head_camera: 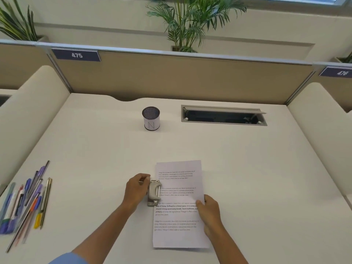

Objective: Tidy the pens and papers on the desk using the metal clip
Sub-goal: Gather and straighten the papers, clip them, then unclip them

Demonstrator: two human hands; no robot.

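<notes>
Gripping the metal clip (pixel 154 193) with your left hand (pixel 137 189), you had your fingers curled around its left side while its silver body sat over the left edge of the papers (pixel 178 204), roughly halfway down the sheets. Your right hand (pixel 209 214) pinched the right edge of the same stack, thumb on top of the printed text and fingers tucked beneath. The papers lay upright in front of you on the pale desk (pixel 247 168), near its front edge. The pens (pixel 24 201) were scattered in a loose heap far off to your left, well apart from both hands, mostly pointing away from you. A mesh pen holder (pixel 151 118) with a white label stood toward the back of the desk, just left of an open cable slot (pixel 223 116), and it looked empty from above
</notes>
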